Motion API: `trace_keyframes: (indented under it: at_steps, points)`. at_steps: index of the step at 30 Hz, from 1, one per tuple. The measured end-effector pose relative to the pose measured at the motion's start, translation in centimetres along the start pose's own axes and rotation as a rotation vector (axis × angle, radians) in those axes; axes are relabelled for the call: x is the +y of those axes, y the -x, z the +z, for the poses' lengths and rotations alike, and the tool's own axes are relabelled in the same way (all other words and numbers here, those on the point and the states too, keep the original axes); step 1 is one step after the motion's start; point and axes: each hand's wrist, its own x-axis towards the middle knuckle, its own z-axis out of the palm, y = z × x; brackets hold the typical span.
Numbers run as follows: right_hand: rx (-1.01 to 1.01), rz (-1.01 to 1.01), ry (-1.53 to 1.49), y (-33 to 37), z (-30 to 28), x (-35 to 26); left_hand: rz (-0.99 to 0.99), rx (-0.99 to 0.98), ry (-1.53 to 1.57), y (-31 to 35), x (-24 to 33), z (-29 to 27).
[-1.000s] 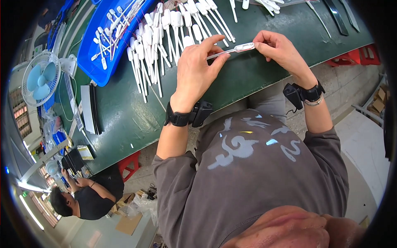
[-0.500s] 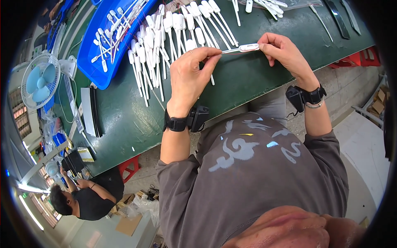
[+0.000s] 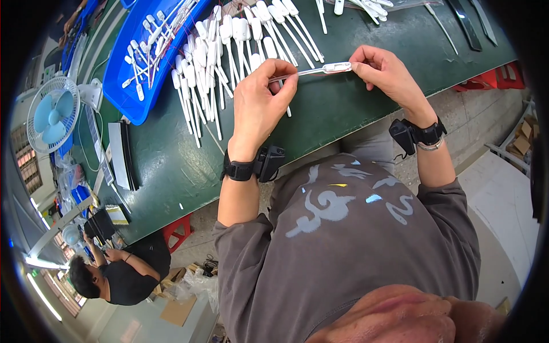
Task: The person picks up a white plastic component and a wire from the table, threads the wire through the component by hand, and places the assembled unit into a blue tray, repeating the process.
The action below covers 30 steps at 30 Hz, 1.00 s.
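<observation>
A white paddle-shaped plastic stick (image 3: pixel 336 67), with a wide head, a slim stem and a thin red wire along it, is held level above the table between my two hands. My left hand (image 3: pixel 254 106) is closed in a pinch around the stem end, the thumb and forefinger hiding part of it. At the other end, my right hand (image 3: pixel 392 77) pinches the tip of the wide head between thumb and forefinger. Many similar white sticks (image 3: pixel 200 57) lie in a spread pile beyond my left hand, stems pointing toward me.
A blue tray (image 3: pixel 137 117) with more wired white pieces stands at the far left of the green table (image 3: pixel 171 166). Dark flat strips (image 3: pixel 121 154) and a fan (image 3: pixel 54 114) are further left. A co-worker (image 3: pixel 134 266) sits at lower left. Red stools (image 3: pixel 177 231) stand by the edge.
My left fingers have slid a little along the stem, away from the wide head, and the red wire lies closer to the stick. The right pinch stays on the head's tip.
</observation>
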Motion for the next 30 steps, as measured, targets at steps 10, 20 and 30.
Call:
trace_keyframes:
  at_steps: [10, 20, 30]
  points:
    - [-0.023, 0.009, -0.032, -0.3, -0.5, 0.5, -0.058, -0.076, 0.267, -0.1, -0.3, -0.8]
    - [0.048, -0.001, -0.115, -0.5, -0.2, 0.8, -0.084, -0.048, 0.601, -0.3, -0.3, -2.1]
    - [0.079, -0.003, -0.141, -0.4, -0.2, 0.8, -0.183, -0.035, 0.806, -0.6, -0.2, -2.6]
